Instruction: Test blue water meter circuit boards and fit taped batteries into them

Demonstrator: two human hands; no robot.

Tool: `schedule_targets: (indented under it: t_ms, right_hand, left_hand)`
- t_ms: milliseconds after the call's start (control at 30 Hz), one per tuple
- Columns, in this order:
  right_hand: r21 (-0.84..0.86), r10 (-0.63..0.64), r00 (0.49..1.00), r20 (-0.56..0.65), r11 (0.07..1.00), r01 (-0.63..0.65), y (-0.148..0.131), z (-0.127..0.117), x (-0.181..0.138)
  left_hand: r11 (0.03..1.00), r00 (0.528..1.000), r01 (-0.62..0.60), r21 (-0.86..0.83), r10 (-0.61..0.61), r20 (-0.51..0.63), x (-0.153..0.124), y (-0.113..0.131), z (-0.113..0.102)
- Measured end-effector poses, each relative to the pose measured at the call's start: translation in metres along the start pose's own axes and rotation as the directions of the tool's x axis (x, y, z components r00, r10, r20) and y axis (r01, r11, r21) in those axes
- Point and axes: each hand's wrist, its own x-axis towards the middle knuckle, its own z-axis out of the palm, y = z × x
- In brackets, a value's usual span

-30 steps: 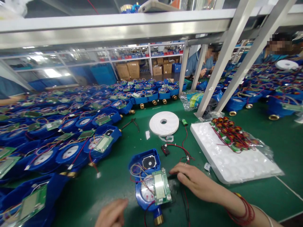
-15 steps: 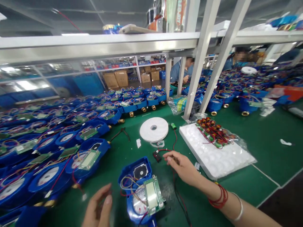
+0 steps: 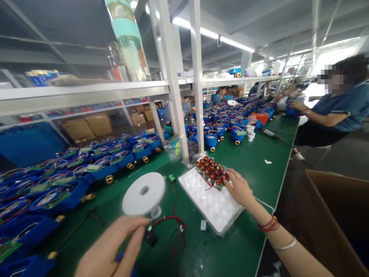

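My right hand (image 3: 240, 189) reaches over a white foam tray (image 3: 201, 196). Its fingers are apart, with the fingertips at the right end of a cluster of small green cylinders with brown-orange tops and red wires (image 3: 211, 171). These look like wired batteries. My left hand (image 3: 115, 246), blurred, has thumb and index finger drawn together in a pinch; anything between them is too small to make out. Just beyond those fingertips are a black connector (image 3: 151, 237) on red and black wires and the loose end of a white tape roll (image 3: 132, 196). A blue meter housing is mostly hidden under my left hand.
Rows of blue meters (image 3: 77, 184) with circuit boards and brass fittings fill the left side. Metal posts (image 3: 175, 88) carry a shelf (image 3: 86, 92) over the green bench. A lone green cylinder (image 3: 172, 178) lies beyond the tray. A cardboard box (image 3: 325, 215) and a co-worker (image 3: 340, 104) are at right.
The view has swung right. My right hand has moved from beside the black connector to the cluster on the tray. My left hand has come forward near the connector, its fingers closer together.
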Motion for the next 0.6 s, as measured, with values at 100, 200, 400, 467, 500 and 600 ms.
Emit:
schedule_targets:
  t_ms: [100, 200, 400, 467, 500, 600]
  right_hand:
    - [-0.002, -0.008, 1.0, -0.009, 1.0, 0.008, 0.012, 0.013, -0.008]
    - [-0.001, 0.017, 0.999, -0.042, 1.0, -0.017, 0.013, 0.021, -0.011]
    - [0.0, 0.045, 0.995, -0.086, 0.999, -0.045, 0.012, 0.023, -0.014]
    - [-0.002, 0.052, 0.994, -0.095, 0.999, -0.053, 0.011, 0.022, -0.015]
    - [-0.002, 0.057, 0.993, -0.099, 0.998, -0.057, 0.011, 0.022, -0.015]
    - [0.004, 0.072, 0.991, -0.109, 0.997, -0.072, 0.011, 0.021, -0.016]
  left_hand:
    - [0.972, 0.886, -0.184, 0.144, 0.101, 0.453, 0.055, 0.034, 0.064]
    - [0.939, 0.808, -0.271, 0.212, 0.102, 0.58, 0.089, 0.05, 0.141]
    - [0.874, 0.814, -0.234, 0.425, -0.063, 0.577, 0.103, 0.037, 0.251]
    - [0.856, 0.815, -0.236, 0.46, -0.084, 0.574, 0.104, 0.034, 0.263]
    - [0.851, 0.813, -0.239, 0.469, -0.088, 0.575, 0.105, 0.032, 0.265]
    - [0.848, 0.807, -0.239, 0.474, -0.098, 0.583, 0.106, 0.031, 0.265]
